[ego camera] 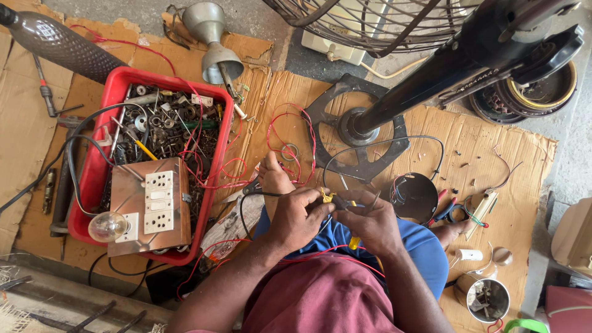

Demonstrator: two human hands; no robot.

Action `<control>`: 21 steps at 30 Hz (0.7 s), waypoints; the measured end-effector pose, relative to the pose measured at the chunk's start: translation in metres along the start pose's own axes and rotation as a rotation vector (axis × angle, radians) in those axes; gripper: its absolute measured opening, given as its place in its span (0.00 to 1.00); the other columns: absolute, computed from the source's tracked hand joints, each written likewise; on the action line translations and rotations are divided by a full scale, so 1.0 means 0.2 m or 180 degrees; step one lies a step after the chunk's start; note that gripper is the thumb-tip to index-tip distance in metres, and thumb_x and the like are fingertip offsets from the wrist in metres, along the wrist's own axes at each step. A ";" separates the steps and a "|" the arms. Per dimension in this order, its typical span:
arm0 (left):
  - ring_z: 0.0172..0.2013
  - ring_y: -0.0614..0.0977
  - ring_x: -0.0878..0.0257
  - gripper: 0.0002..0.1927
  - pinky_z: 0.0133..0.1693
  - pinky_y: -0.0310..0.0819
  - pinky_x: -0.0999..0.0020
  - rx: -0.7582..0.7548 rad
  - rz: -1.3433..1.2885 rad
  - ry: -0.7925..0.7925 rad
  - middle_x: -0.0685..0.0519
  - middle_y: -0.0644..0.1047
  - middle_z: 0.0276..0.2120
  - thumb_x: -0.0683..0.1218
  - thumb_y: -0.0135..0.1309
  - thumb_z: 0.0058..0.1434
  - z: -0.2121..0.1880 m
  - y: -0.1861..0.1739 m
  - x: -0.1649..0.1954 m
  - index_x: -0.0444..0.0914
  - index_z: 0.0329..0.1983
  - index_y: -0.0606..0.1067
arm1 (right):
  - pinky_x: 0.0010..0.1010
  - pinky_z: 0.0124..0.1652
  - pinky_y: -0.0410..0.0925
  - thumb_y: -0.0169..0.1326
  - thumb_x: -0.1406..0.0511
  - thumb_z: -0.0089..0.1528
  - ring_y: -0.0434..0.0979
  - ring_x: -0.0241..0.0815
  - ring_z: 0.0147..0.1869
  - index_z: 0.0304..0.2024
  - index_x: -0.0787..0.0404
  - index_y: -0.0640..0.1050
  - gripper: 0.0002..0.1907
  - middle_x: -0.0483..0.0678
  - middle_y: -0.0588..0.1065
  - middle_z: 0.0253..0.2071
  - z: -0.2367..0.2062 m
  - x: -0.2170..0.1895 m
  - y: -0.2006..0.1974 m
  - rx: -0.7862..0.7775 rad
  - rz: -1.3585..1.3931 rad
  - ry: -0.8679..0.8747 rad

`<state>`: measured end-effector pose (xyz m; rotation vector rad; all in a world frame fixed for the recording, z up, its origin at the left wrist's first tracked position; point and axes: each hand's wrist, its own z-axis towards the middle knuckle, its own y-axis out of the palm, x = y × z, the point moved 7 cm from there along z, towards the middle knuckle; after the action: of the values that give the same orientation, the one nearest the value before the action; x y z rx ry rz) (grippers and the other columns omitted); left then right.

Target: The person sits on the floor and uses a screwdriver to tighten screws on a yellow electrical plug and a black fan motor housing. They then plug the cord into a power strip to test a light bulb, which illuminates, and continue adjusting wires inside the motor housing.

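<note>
Above the lap, at picture centre, a yellow-handled tool (pixel 353 242) is gripped in the closed fingers of the right hand (pixel 372 226), just beside the left hand (pixel 297 217). The left fingers (pixel 316 203) are pinched shut on a small yellow connector (pixel 326 197) with thin wires. Red wire (pixel 290 145) is looped on the cardboard (pixel 493 142) beyond the hands. At left, a red tray (pixel 92 179) of metal parts is seen, bearing a wooden switchboard (pixel 151 206) with a bulb (pixel 106 226). A fan base (pixel 357 126) is seen ahead.

Both hands (pixel 336 216) together on yellow-handled pliers (pixel 353 242) and red wire (pixel 290 139), beside red tray (pixel 92 185).
</note>
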<state>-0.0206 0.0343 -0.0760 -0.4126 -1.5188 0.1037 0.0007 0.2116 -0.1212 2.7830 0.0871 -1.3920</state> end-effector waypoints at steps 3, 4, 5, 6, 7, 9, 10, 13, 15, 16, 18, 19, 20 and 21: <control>0.33 0.84 0.57 0.11 0.38 0.76 0.66 -0.0248 0.0171 -0.0233 0.44 0.82 0.31 0.44 0.63 0.64 0.00 0.02 -0.01 0.31 0.42 0.81 | 0.25 0.42 0.76 0.64 0.74 0.54 0.84 0.34 0.41 0.50 0.67 0.81 0.19 0.49 0.85 0.40 0.00 -0.03 0.01 -0.0139 0.0348 -0.0059; 0.32 0.84 0.58 0.12 0.36 0.76 0.66 -0.0257 -0.0006 -0.0452 0.45 0.82 0.30 0.45 0.62 0.63 0.00 0.02 -0.03 0.31 0.44 0.80 | 0.24 0.42 0.75 0.64 0.74 0.54 0.84 0.34 0.41 0.50 0.66 0.81 0.20 0.49 0.85 0.39 0.00 -0.03 0.01 -0.0128 0.0163 -0.0056; 0.31 0.84 0.59 0.13 0.34 0.77 0.67 -0.0269 -0.0179 -0.0666 0.46 0.83 0.29 0.45 0.62 0.62 0.00 0.03 -0.05 0.32 0.46 0.79 | 0.24 0.42 0.75 0.64 0.73 0.55 0.84 0.33 0.41 0.50 0.65 0.81 0.20 0.49 0.85 0.39 0.01 -0.04 0.01 -0.0113 -0.0015 -0.0059; 0.29 0.84 0.59 0.15 0.32 0.77 0.67 -0.0279 -0.0348 -0.0880 0.47 0.83 0.28 0.46 0.61 0.62 0.00 0.04 -0.07 0.33 0.49 0.79 | 0.23 0.43 0.75 0.64 0.73 0.55 0.83 0.33 0.42 0.51 0.65 0.82 0.20 0.48 0.85 0.39 0.01 -0.04 0.01 -0.0101 -0.0191 -0.0061; 0.30 0.84 0.61 0.13 0.34 0.78 0.68 -0.0161 -0.0310 -0.0526 0.47 0.83 0.29 0.45 0.60 0.63 0.01 0.02 -0.04 0.32 0.47 0.79 | 0.22 0.43 0.75 0.64 0.73 0.55 0.83 0.31 0.42 0.50 0.65 0.82 0.19 0.48 0.85 0.40 0.01 -0.06 0.02 -0.0163 -0.0153 -0.0241; 0.33 0.85 0.64 0.10 0.37 0.79 0.69 0.0066 -0.0240 0.0181 0.47 0.84 0.32 0.43 0.57 0.66 0.02 -0.01 0.02 0.31 0.44 0.80 | 0.20 0.43 0.75 0.65 0.72 0.54 0.82 0.29 0.42 0.49 0.66 0.83 0.18 0.46 0.84 0.42 0.00 -0.11 0.03 -0.0286 -0.0083 -0.0594; 0.31 0.85 0.64 0.10 0.35 0.78 0.69 0.0068 -0.0139 0.0125 0.47 0.83 0.31 0.43 0.56 0.66 0.02 0.00 0.01 0.31 0.43 0.80 | 0.22 0.37 0.73 0.66 0.71 0.54 0.79 0.30 0.36 0.48 0.65 0.83 0.18 0.46 0.84 0.40 0.00 -0.09 0.02 -0.0168 -0.0174 -0.0407; 0.28 0.83 0.65 0.08 0.31 0.77 0.69 0.0045 -0.0009 -0.0099 0.47 0.82 0.27 0.42 0.54 0.65 0.02 0.01 -0.04 0.30 0.39 0.80 | 0.24 0.24 0.66 0.66 0.68 0.54 0.72 0.32 0.23 0.48 0.63 0.85 0.18 0.47 0.84 0.35 -0.01 -0.05 -0.01 0.0049 -0.0293 -0.0017; 0.26 0.82 0.64 0.09 0.29 0.76 0.68 -0.0003 -0.0148 -0.0303 0.47 0.81 0.25 0.41 0.52 0.66 0.01 0.03 -0.08 0.30 0.36 0.79 | 0.23 0.22 0.64 0.67 0.67 0.54 0.71 0.32 0.21 0.48 0.63 0.85 0.18 0.48 0.82 0.32 -0.01 -0.04 0.00 0.0023 -0.0168 -0.0012; 0.24 0.81 0.63 0.09 0.27 0.75 0.67 0.0067 -0.0268 -0.0566 0.47 0.80 0.23 0.41 0.51 0.66 0.00 0.04 -0.12 0.30 0.36 0.78 | 0.23 0.22 0.65 0.67 0.67 0.55 0.71 0.32 0.22 0.48 0.64 0.85 0.18 0.48 0.82 0.32 -0.01 -0.03 0.01 0.0019 -0.0068 -0.0036; 0.20 0.79 0.62 0.09 0.24 0.72 0.64 0.0200 -0.0510 -0.1084 0.46 0.78 0.20 0.42 0.50 0.65 -0.01 0.07 -0.20 0.31 0.34 0.77 | 0.23 0.23 0.66 0.66 0.67 0.56 0.72 0.32 0.23 0.49 0.64 0.84 0.18 0.46 0.81 0.32 0.00 -0.01 0.02 0.0017 0.0131 -0.0090; 0.22 0.79 0.64 0.09 0.24 0.73 0.66 0.0421 -0.0339 -0.0824 0.47 0.78 0.21 0.42 0.50 0.65 -0.01 0.07 -0.18 0.31 0.34 0.77 | 0.23 0.24 0.67 0.66 0.67 0.56 0.73 0.31 0.25 0.49 0.65 0.83 0.18 0.46 0.82 0.34 0.01 0.01 0.03 0.0022 0.0225 -0.0117; 0.23 0.80 0.66 0.09 0.25 0.74 0.67 0.0643 -0.0165 -0.0547 0.48 0.78 0.21 0.42 0.51 0.64 0.00 0.06 -0.17 0.31 0.33 0.77 | 0.23 0.25 0.68 0.65 0.68 0.56 0.74 0.31 0.27 0.49 0.65 0.82 0.18 0.45 0.83 0.36 0.01 0.02 0.03 0.0027 0.0319 -0.0161; 0.24 0.81 0.68 0.09 0.26 0.75 0.68 0.0868 0.0010 -0.0272 0.49 0.78 0.22 0.42 0.51 0.64 0.00 0.05 -0.15 0.31 0.32 0.77 | 0.23 0.26 0.69 0.65 0.69 0.56 0.75 0.30 0.29 0.49 0.66 0.81 0.18 0.44 0.84 0.38 0.02 0.03 0.04 0.0027 0.0410 -0.0202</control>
<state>-0.0204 0.0335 -0.1067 -0.1945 -1.5620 0.3305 0.0020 0.2033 -0.1281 2.6938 -0.0980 -1.4509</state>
